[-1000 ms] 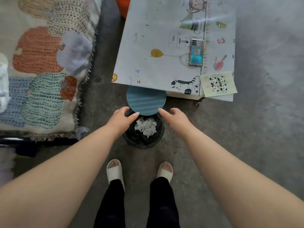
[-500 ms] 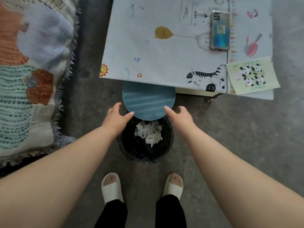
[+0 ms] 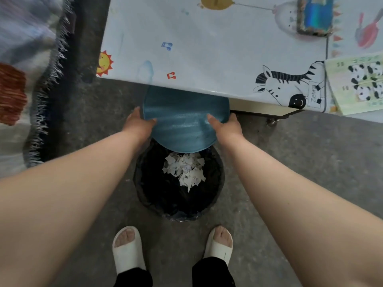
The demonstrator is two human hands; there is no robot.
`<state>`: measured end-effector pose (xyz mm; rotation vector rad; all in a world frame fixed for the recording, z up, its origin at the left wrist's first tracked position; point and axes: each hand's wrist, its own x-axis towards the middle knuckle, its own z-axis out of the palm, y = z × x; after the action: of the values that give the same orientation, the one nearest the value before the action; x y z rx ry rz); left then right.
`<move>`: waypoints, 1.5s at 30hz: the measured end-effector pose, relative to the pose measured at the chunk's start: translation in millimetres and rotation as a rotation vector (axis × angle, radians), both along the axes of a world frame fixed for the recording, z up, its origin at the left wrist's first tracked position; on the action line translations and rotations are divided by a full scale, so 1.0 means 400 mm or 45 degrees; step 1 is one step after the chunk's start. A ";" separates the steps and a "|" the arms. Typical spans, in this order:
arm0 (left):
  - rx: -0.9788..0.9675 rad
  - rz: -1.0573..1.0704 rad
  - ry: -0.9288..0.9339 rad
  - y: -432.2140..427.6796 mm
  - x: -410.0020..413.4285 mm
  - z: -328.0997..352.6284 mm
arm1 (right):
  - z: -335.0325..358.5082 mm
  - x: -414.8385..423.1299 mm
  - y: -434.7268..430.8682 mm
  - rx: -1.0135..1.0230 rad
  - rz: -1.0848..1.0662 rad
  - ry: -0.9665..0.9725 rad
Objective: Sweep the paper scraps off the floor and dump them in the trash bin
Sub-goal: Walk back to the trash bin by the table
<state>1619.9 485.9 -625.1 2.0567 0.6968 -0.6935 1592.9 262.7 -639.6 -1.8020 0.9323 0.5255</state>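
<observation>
A round trash bin lined with a black bag stands on the grey floor in front of my feet. White paper scraps lie in a heap inside it. A round blue lid hangs tilted over the bin's far rim, partly under the table edge. My left hand grips the lid's left edge. My right hand grips its right edge, with fingers lying on the lid's top.
A low table with a cartoon-print cover juts over the floor just beyond the bin; a phone and a panda card lie on it. A fringed patterned blanket lies to the left. My feet in white slippers stand near the bin.
Both hands have closed on the blue lid's edges; before, they only reached toward it. The view has moved closer and lower over the bin.
</observation>
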 end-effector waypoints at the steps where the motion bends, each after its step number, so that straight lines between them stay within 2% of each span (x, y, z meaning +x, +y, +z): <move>1: -0.043 0.018 -0.001 -0.001 0.006 -0.014 | -0.010 0.008 -0.001 0.010 -0.003 -0.020; 6: -0.261 0.150 -0.009 -0.016 0.020 -0.064 | -0.038 0.028 0.000 0.132 -0.085 -0.082; 11: -0.355 0.304 0.007 -0.012 -0.003 -0.063 | -0.039 0.014 0.001 0.133 -0.105 -0.080; 17: -0.286 0.306 0.040 0.031 -0.108 -0.074 | -0.009 -0.085 0.018 0.066 -0.061 -0.051; 20: -0.254 0.330 0.087 0.021 -0.179 -0.017 | 0.005 -0.156 0.030 0.094 -0.071 -0.047; 31: -0.158 0.356 0.277 0.038 -0.416 -0.020 | -0.020 -0.395 0.058 0.245 -0.188 0.194; 41: -0.150 0.305 0.281 0.033 -0.426 -0.069 | -0.038 -0.391 0.055 0.275 -0.200 0.216; 45: -0.164 0.260 0.329 0.031 -0.425 -0.084 | -0.045 -0.385 0.054 0.251 -0.116 0.265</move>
<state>1450.1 498.4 -658.5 1.7667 0.9683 -0.8701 1438.9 284.4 -657.5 -1.5414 1.0598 0.7314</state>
